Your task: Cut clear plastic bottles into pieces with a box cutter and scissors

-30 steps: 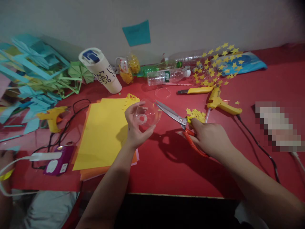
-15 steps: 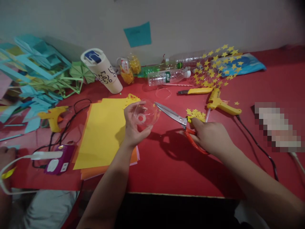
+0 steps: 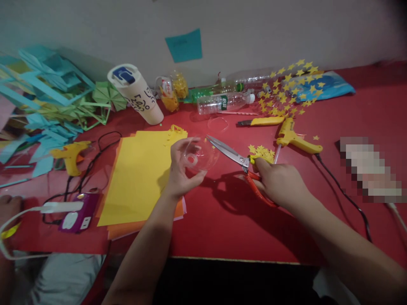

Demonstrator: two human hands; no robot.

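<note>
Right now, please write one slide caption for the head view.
Left hand holds a clear plastic piece, right hand scissors, above a red table.

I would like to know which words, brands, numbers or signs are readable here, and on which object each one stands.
No text can be read with certainty.
White cylindrical tumbler: bold black characters, too distorted.
Clear plastic bottle, green label: pale characters, too small.
Clear container with yellow filling, red-and-white label: blurred.
Teal paper sheet on the grey wall: faint writing, illegible.
</note>
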